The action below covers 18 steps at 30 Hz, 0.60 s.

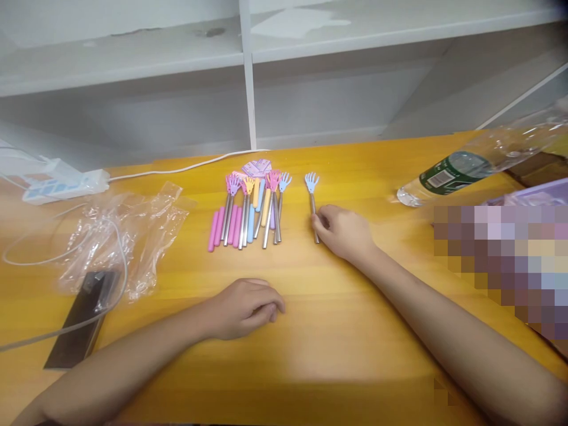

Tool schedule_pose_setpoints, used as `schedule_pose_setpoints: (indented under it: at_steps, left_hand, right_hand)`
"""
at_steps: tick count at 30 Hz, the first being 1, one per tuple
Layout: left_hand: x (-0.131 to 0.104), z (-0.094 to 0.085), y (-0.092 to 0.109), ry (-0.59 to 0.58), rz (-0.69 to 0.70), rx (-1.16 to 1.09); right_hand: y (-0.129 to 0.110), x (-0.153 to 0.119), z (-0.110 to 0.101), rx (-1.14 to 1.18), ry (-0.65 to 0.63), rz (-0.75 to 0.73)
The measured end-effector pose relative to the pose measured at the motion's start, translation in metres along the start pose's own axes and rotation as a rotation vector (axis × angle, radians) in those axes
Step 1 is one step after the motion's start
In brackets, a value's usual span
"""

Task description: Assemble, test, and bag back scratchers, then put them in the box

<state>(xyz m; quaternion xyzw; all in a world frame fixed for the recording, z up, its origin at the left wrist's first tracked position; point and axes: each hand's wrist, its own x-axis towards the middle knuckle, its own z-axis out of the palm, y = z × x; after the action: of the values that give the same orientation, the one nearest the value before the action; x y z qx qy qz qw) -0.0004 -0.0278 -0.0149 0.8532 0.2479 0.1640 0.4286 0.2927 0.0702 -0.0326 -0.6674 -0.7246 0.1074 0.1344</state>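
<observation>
My right hand (344, 232) pinches the metal rod of a blue hand-shaped back scratcher (311, 188), which lies apart from the others with its head pointing away from me. Left of it is a group of similar back scratchers, with a purple head (233, 184), an orange head (247, 186), a pink head (272, 179) and another blue head (284, 180) on metal rods. Among them lie pink handle tubes (219, 226), a blue tube (251, 225) and a yellow tube (266, 207). Nearer to me, my left hand (244, 309) rests with curled fingers, nothing visible in it.
Purple printed cards (258, 168) lie behind the group. At left are clear plastic wrappers (151, 248), a dark flat object (75, 331), cables and a white power strip (66, 184). A bottle (452, 173) lies at right, near a blurred-out pile. Grey shelving (248, 89) borders the back.
</observation>
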Motion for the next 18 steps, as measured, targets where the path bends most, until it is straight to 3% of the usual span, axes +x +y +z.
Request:
schedule_pose_setpoints:
  at_steps: [14,16,18]
  left_hand:
    - [-0.001,0.000,-0.001,-0.007,0.003,-0.008]
    - [-0.005,-0.004,0.006,0.071,0.023,-0.041]
    - [-0.012,-0.010,0.017,0.253,-0.004,-0.108]
  right_hand:
    - [-0.001,0.001,-0.001,0.006,0.002,-0.013]
    - [-0.001,0.001,0.000,0.024,0.015,-0.021]
    - [-0.001,0.002,0.000,0.075,0.033,-0.022]
